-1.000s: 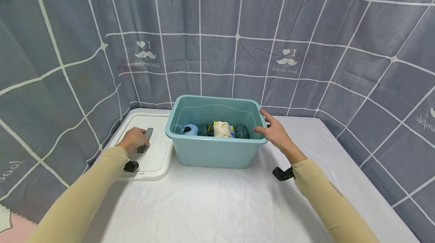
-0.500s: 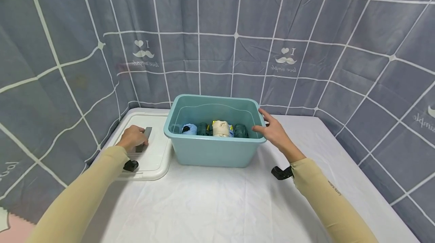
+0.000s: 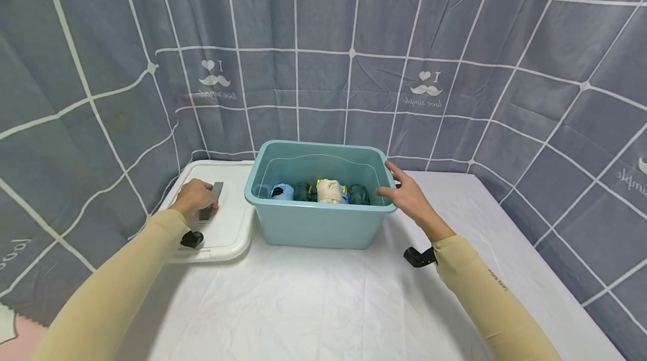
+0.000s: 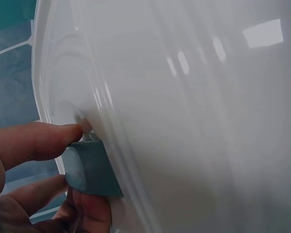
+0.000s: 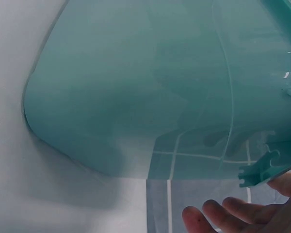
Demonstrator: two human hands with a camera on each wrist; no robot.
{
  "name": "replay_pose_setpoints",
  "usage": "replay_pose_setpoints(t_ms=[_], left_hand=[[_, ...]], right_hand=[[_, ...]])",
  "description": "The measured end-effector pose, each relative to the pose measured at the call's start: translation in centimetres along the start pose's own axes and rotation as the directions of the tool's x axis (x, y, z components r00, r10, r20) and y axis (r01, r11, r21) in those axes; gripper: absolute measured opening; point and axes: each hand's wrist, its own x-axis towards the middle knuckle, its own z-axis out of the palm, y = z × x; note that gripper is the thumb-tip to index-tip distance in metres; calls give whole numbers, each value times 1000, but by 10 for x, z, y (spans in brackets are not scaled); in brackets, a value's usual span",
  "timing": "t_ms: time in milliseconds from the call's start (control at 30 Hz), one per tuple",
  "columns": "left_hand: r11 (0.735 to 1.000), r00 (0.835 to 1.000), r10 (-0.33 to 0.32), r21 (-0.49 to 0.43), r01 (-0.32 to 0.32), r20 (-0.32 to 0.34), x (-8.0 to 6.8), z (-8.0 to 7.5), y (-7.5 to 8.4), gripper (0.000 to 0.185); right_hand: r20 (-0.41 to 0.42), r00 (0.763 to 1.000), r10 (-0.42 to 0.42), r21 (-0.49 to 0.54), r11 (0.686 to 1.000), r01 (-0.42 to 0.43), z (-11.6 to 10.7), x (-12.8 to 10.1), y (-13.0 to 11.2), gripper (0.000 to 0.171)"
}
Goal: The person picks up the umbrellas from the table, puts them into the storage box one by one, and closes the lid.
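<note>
From the head camera, your left hand (image 3: 194, 199) sits left of centre on the white lid (image 3: 229, 226), its fingers curled round the grey handle (image 3: 210, 209), which hides most of the grip from this angle. Your right hand (image 3: 406, 195) rests at the right end of the teal storage bin (image 3: 318, 220), fingers straight and relaxed against the rim, thumb near the inner edge. The rolled cloth bundles (image 3: 323, 191) lie in a row on the bin's floor; the front wall cuts off their lower halves. The lid lies flat just beside the bin's left wall, close to the table's left edge and the grey curtain (image 3: 101, 69). The white tablecloth (image 3: 313, 305) fills the lower middle of the frame.

In the left wrist view, your thumb and fingers (image 4: 34, 141) pinch the grey-green handle (image 4: 89, 167) at lower left; the glossy lid (image 4: 194, 107) fills the rest, and its far edges run out of frame.

In the right wrist view, only your fingertips (image 5: 233, 216) show, at the lower right, straight and loose under the bin's rim. The translucent bin wall (image 5: 136, 97) fills most of the picture, blurring what lies behind it.
</note>
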Motion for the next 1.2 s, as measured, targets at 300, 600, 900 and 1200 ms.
replay_pose_setpoints(t_ms=[300, 600, 900, 1200], left_hand=[[999, 1000, 30, 35, -30, -1, -4, -24, 16, 72], [995, 997, 77, 64, -76, -11, -2, -48, 36, 70], [988, 993, 117, 104, -114, -19, -2, -79, 57, 69], [976, 987, 160, 154, -153, -33, 1, -97, 78, 69]], right_hand=[[-1, 1000, 3, 7, 1000, -3, 1, 1, 0, 86], [-2, 1000, 2, 8, 1000, -2, -1, 1, 1, 86], [6, 1000, 5, 26, 1000, -6, 0, 1, -3, 87], [-2, 1000, 6, 8, 1000, -6, 1, 1, 1, 86]])
